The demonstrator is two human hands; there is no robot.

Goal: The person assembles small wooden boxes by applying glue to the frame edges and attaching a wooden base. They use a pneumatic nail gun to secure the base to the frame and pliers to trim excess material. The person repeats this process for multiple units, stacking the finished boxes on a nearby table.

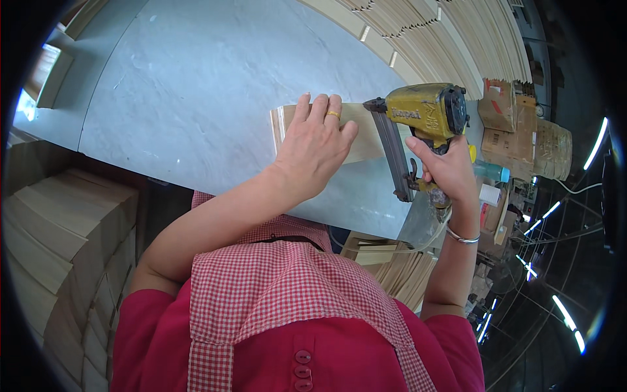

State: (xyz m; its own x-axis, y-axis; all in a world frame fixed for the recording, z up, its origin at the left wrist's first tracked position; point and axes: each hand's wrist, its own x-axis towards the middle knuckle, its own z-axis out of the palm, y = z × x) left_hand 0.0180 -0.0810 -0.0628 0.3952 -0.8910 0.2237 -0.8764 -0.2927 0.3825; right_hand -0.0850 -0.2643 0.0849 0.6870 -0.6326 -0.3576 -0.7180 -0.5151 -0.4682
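Note:
A pale wooden piece with layered edges at its left end lies on the grey-white worktable. My left hand holds it from above, its fingers bent over toward the far edge and a ring on one of them. In my right hand is a worn yellow-and-black nail gun, gripped round its handle. The gun's dark nose touches or hovers at the far right corner of the wooden piece; I cannot tell which. Its slanted black magazine runs down toward me, along the right end of the wood.
Long stacks of wooden strips line the far right side. Cardboard boxes and a teal bottle stand to the right. A pale hose runs below the table edge. Stacked boards fill the lower left.

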